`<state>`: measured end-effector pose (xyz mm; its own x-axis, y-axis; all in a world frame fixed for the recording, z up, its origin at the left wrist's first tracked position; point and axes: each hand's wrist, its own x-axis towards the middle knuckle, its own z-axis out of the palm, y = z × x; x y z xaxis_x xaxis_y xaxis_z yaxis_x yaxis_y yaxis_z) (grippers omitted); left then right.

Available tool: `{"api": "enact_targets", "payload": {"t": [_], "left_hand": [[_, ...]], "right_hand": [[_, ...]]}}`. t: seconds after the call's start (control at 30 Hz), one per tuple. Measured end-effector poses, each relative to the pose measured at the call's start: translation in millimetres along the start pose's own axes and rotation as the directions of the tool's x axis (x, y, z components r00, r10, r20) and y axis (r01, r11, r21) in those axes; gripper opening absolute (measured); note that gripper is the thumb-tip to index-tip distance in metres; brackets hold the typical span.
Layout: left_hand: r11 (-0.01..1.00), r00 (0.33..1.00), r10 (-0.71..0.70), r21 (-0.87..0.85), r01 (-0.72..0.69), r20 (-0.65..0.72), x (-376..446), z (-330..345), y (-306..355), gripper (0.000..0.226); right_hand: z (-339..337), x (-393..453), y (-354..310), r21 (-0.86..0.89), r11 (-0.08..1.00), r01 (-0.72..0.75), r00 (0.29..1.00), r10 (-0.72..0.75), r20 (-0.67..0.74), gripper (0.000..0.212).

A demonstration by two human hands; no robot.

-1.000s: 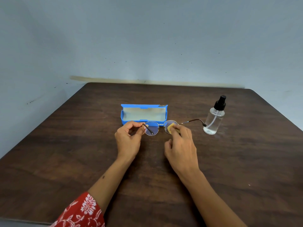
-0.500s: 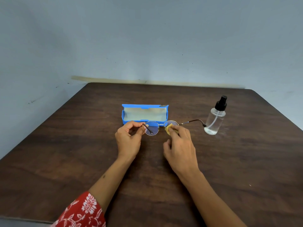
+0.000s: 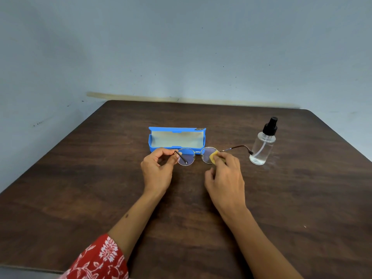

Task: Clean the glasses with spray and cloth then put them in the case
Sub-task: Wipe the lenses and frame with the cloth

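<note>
Round thin-framed glasses hover just above the dark wooden table, in front of the open blue case. My left hand pinches the frame at its left hinge, that temple folded across the left lens. My right hand pinches a small yellow cloth against the right lens. The right temple sticks out toward the clear spray bottle with a black pump top, standing upright at the right.
The table's back edge meets a pale blue wall. A red patterned sleeve covers my left forearm near the front edge.
The yellow cloth under my right fingers has shifted slightly on the right lens. My left hand and the glasses have stayed nearly still.
</note>
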<state>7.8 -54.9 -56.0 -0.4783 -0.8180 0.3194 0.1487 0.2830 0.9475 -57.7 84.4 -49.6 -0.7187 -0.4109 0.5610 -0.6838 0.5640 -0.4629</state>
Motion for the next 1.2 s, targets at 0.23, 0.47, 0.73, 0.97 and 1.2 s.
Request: {"api": "enact_targets", "payload": {"t": [0.23,0.47,0.73,0.97,1.2], "left_hand": [[1.000,1.000,-0.007,-0.009,0.007,-0.003,0.8,0.4,-1.2,0.008],[1.000,1.000,-0.001,0.007,0.001,0.001,0.9,-0.1,-2.4,0.016],[1.000,1.000,-0.007,-0.029,0.007,-0.001,0.0,0.9,-0.3,0.006],[0.999,1.000,0.003,-0.035,-0.003,-0.011,0.5,0.5,-0.9,0.006],[1.000,1.000,0.001,-0.019,-0.001,-0.007,0.4,0.7,-1.6,0.018]], "right_hand": [[1.7,-2.0,-4.7,-0.003,0.996,0.092,0.995,-0.092,0.023,0.036],[-1.2,-0.3,-1.7,-0.027,1.000,-0.011,0.999,0.012,0.046,0.032],[-0.6,0.4,2.0,0.002,0.999,-0.051,0.999,0.051,-0.003,0.027],[2.8,-1.9,-2.1,0.032,0.996,0.078,0.997,-0.078,0.007,0.034],[1.3,-1.4,-1.3,0.002,0.998,0.064,0.998,-0.064,-0.001,0.032]]}}
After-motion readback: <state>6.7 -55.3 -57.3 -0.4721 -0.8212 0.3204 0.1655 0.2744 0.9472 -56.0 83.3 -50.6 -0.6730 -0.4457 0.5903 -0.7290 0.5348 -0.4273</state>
